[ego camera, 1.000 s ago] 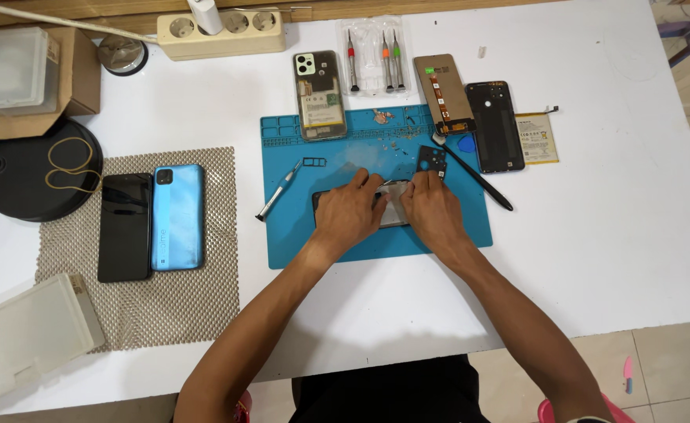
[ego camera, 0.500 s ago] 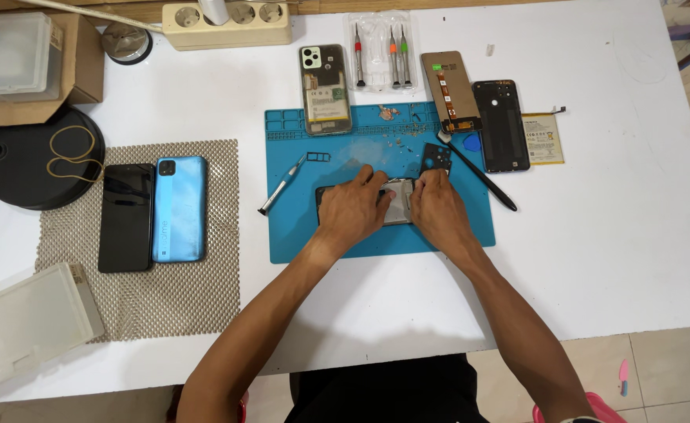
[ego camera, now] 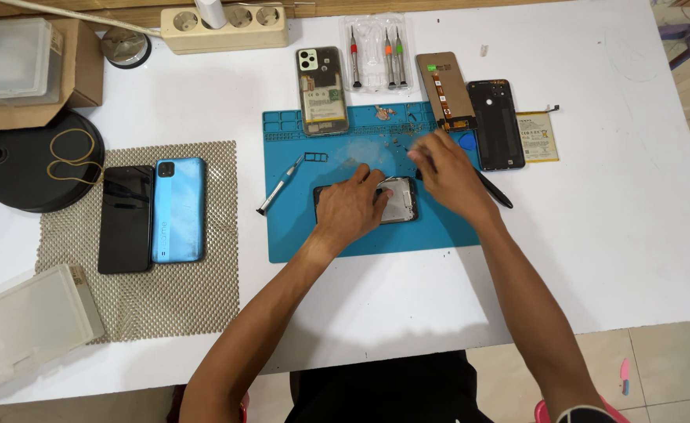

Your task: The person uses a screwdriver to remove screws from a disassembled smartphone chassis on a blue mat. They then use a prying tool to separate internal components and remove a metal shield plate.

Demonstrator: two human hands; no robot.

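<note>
**Opened phone pinned on the blue mat**

The opened phone [ego camera: 398, 202] you are working on lies flat near the front of the blue repair mat [ego camera: 298, 235], its bare inner frame facing up. Your left hand [ego camera: 350, 207] rests on its left half, fingers spread and pressing it down onto the mat. Your right hand [ego camera: 448, 169] hovers just above and to the right of the phone, blurred; its fingers look loosely curled together, but you cannot tell whether they pinch anything.

A black stylus-like tool [ego camera: 492, 190] lies just past your right hand, at the mat's right edge. A metal screwdriver [ego camera: 280, 185] sits slanted on the mat's left edge, and tiny screws [ego camera: 384, 113] are scattered near its back.

Behind the mat, from left to right, are a phone with its back cover off [ego camera: 322, 90], a clear case of 3 screwdrivers [ego camera: 376, 55], a screen panel with a flex cable [ego camera: 445, 90], a black rear shell [ego camera: 495, 124] and a battery [ego camera: 538, 135].

Well apart on your left, 2 phones, 1 black [ego camera: 125, 218] and 1 blue [ego camera: 178, 209], lie side by side on a mesh pad [ego camera: 157, 305].
</note>
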